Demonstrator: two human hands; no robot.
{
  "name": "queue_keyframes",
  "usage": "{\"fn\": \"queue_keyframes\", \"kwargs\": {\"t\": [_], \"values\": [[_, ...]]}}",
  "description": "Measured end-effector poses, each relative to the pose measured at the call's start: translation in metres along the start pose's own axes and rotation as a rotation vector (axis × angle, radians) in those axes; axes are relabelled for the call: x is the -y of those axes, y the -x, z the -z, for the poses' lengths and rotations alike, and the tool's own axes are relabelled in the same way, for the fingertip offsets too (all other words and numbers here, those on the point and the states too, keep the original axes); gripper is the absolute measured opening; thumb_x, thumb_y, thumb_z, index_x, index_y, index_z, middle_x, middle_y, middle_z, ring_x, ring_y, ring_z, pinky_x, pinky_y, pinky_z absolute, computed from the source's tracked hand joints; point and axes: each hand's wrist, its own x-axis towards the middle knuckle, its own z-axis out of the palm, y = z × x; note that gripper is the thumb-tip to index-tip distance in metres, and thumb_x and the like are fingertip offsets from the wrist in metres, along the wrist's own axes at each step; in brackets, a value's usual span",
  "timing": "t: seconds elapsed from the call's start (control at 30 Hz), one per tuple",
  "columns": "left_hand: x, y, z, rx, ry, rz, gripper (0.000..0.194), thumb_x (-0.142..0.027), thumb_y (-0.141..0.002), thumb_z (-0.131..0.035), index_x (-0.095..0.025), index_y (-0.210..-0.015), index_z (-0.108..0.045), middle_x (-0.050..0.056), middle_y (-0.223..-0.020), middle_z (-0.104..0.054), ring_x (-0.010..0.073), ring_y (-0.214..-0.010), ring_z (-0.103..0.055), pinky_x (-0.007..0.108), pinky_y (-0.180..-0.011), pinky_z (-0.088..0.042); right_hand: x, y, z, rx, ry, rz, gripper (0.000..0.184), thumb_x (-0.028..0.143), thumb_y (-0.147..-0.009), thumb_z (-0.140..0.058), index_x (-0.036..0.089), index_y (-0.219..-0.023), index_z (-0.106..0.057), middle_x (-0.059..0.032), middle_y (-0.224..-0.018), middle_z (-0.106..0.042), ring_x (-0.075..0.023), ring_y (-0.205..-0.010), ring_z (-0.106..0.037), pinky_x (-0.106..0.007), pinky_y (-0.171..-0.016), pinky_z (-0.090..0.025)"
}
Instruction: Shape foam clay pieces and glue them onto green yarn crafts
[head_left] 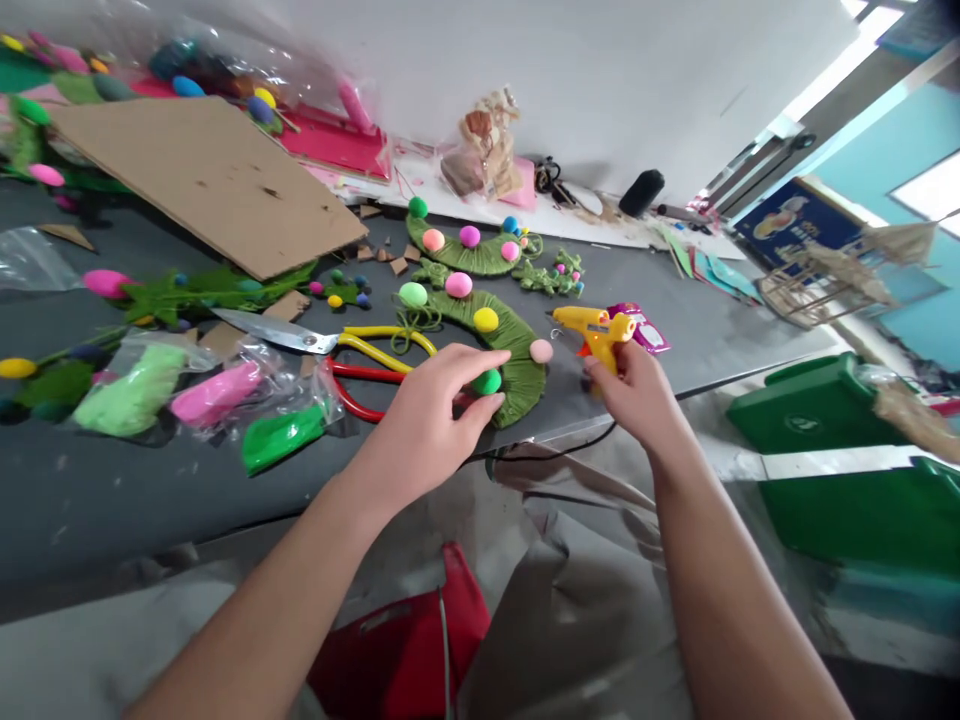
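Green pom-pom (489,382) pinched in L grip (427,415), yellow glue gun (600,338) (label (597,328) illeg.) clasped in R grip (635,390)

Bare hands (427,415), slender bare forearms (727,550), and creased, loose grey-brown clothing (570,610).

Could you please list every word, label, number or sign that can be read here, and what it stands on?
No word or number reads clearly.
Blue panel: pale lettering, too blurred.
Yellow glue gun: label, too small.
Purple packet: print, too blurred.
Green bin: round pale sign, details unclear.
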Motion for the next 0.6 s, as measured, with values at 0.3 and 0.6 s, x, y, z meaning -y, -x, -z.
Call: {"fn": "queue_keyframes", "kwargs": {"t": [0.3,0.6], "values": [[0.002,-0.009,-0.005,-0.082,0.037,0.067,0.026,-0.03,-0.087,-0.084,-0.026,-0.113,-0.081,0.006,-0.11,-0.079,0.0275,-0.096,-0.072,0.037,-0.091,-0.053,0.012,0.043,0.036,-0.081,-0.071,-0.149,0.036,0.046,-0.066,-0.086,0.021,-0.061,-0.061,0.0015,-0.054,-0.058,-0.0136,-0.051,-0.051,-0.028,-0.049,-0.042],[0.003,-0.01,-0.002,-0.061,-0.005,-0.051,0.023,-0.026,-0.092,-0.078,-0.026,-0.115,-0.081,0.006,-0.119,-0.073,0.0222,-0.096,-0.066,0.029,-0.082,-0.055,0.012,0.062,0.013,0.047,-0.044,-0.063,0.015,0.033,-0.067,-0.071,0.021,-0.066,-0.062,0.0024,-0.055,-0.058,-0.0148,-0.053,-0.052,-0.028,-0.05,-0.042]]}}
